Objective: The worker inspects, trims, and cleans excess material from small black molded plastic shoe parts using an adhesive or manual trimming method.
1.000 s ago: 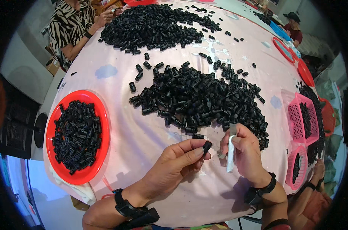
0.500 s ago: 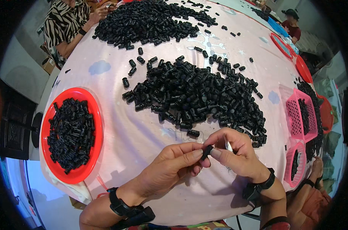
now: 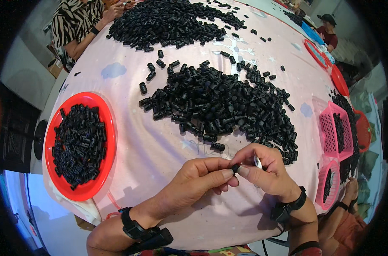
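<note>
A small black plastic cord lock [image 3: 235, 168] is pinched between my two hands, over the near part of the table. My left hand [image 3: 201, 176] is closed, thumb and forefinger gripping its left side. My right hand [image 3: 265, 170] is closed on its other side, and the fingers hide most of it. Tucked in the right hand's fingers is a thin, shiny, light-coloured piece [image 3: 257, 162], perhaps a small blade; its kind is unclear. Just beyond my hands lies a heap of similar black cord locks [image 3: 219, 100], with one loose cord lock [image 3: 217, 146] at its near edge.
To the left, a red plate [image 3: 110, 149] holds more black pieces. A larger black heap [image 3: 160, 25] lies at the far side, by a person in a striped shirt [image 3: 70, 25]. Pink baskets [image 3: 326, 128] stand at right, near another person's arm [image 3: 343, 205]. A pink patterned cloth [image 3: 138, 187] covers the table.
The cord lock between my fingers has turned and shows less of its length. Both hands keep their pinch. The whole view has shifted slightly.
</note>
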